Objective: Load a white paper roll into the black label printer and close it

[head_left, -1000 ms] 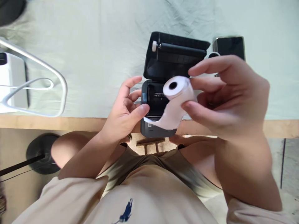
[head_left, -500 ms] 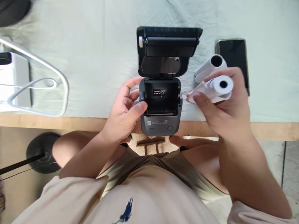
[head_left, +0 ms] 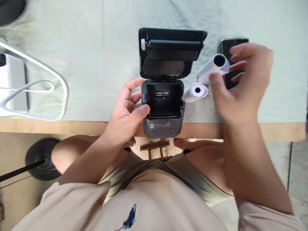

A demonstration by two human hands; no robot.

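A dark grey label printer (head_left: 163, 125) stands at the table's front edge, its lid (head_left: 172, 69) raised and its paper bay showing bare inside. My left hand (head_left: 126, 112) grips the printer's left side, thumb on the near rim and fingers behind. To the right of the printer stands a slim white paper roll (head_left: 192, 94). Just behind it is a second paper roll (head_left: 210, 70) with a wider core. My right hand (head_left: 243, 83) hovers beside the rolls with fingers spread and nothing held. It partly covers a black smartphone (head_left: 232, 46).
On the left are a white box (head_left: 15, 83) and a curved white tube stand (head_left: 66, 93). A dark round object (head_left: 11, 11) sits at the far left corner. The table's wooden edge (head_left: 81, 125) runs in front; a black round base (head_left: 42, 157) is on the floor.
My right hand has let go of the slim paper roll, which now stands beside the printer, and has moved up and right with fingers opened. My left hand keeps its hold.
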